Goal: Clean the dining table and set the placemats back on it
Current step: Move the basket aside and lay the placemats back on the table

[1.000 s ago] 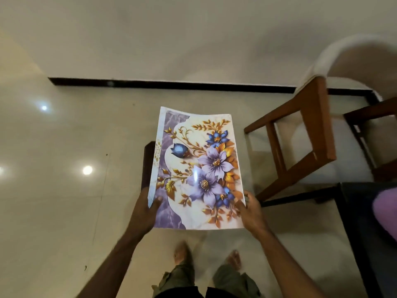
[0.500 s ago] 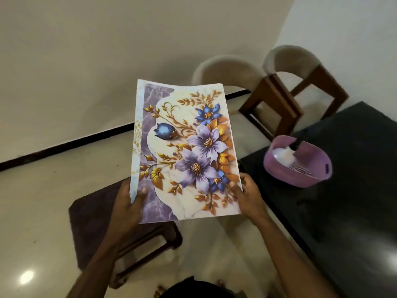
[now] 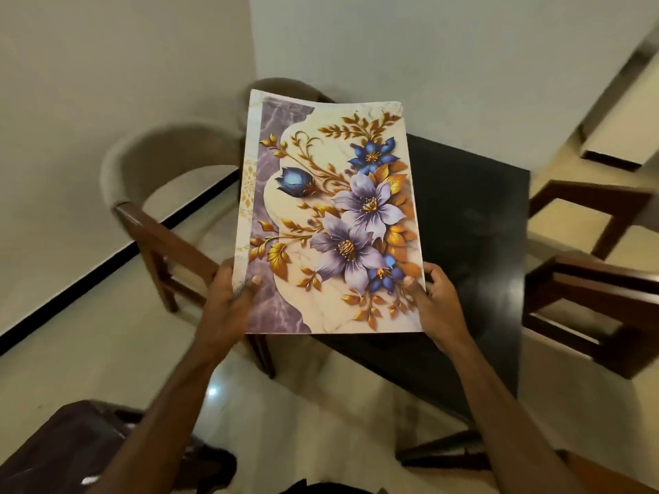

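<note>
A floral placemat [image 3: 331, 215], cream with purple and blue flowers and gold leaves, is held up in the air in front of me. My left hand [image 3: 228, 308] grips its lower left edge, thumb on the printed face. Gripping the lower right edge is my right hand [image 3: 433, 304], its thumb also on top. Behind and below the placemat lies the dark dining table [image 3: 470, 251]; the placemat hides much of its left part.
A wooden chair with a rounded beige back [image 3: 157, 194] stands left of the table, another [image 3: 285, 87] behind the placemat. Wooden chairs [image 3: 592, 297] stand on the right. A dark stool [image 3: 82, 447] sits at the bottom left on the glossy floor.
My view has swung right, from the floor and stool to the dining table. Both hands still hold the placemat, now over the table's near corner. The purple basin seen earlier is hidden.
</note>
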